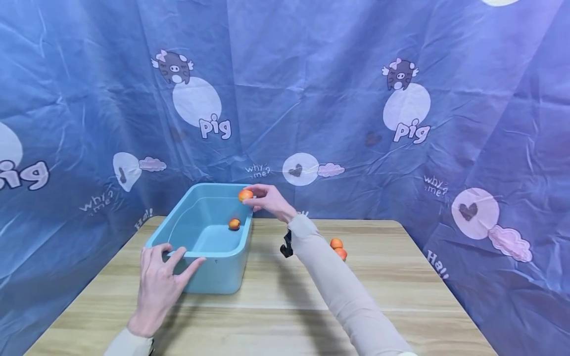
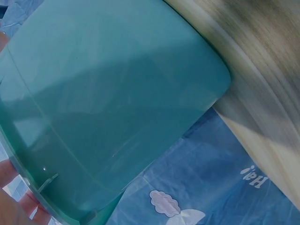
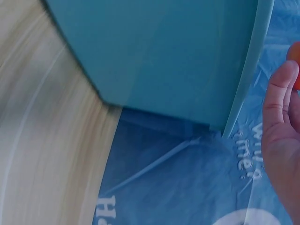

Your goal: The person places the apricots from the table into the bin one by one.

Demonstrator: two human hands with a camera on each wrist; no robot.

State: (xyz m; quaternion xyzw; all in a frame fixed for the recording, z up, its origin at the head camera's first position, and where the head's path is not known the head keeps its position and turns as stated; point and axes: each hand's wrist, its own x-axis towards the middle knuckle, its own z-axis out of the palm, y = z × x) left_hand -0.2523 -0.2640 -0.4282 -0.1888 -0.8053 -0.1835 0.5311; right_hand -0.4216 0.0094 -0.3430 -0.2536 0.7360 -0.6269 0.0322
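Observation:
My right hand (image 1: 270, 200) pinches a small round orange-red fruit (image 1: 245, 196) between thumb and fingers at the far right rim of a light-blue plastic bin (image 1: 244, 242). At the right edge of the right wrist view, part of that fruit (image 3: 295, 52) shows beside the fingertips. A second orange-red fruit (image 1: 234, 224) lies inside the bin, by its right wall. With fingers hooked over the near left rim and thumb along the front, my left hand (image 1: 159, 279) holds the bin. Some of its fingers (image 2: 29, 202) show at the rim in the left wrist view.
Two more orange-red fruits, one (image 1: 336, 244) just behind the other (image 1: 341, 254), rest on the wooden table (image 1: 267, 316) right of my right forearm. A blue curtain (image 1: 303, 109) with pig prints hangs behind the table and along both sides.

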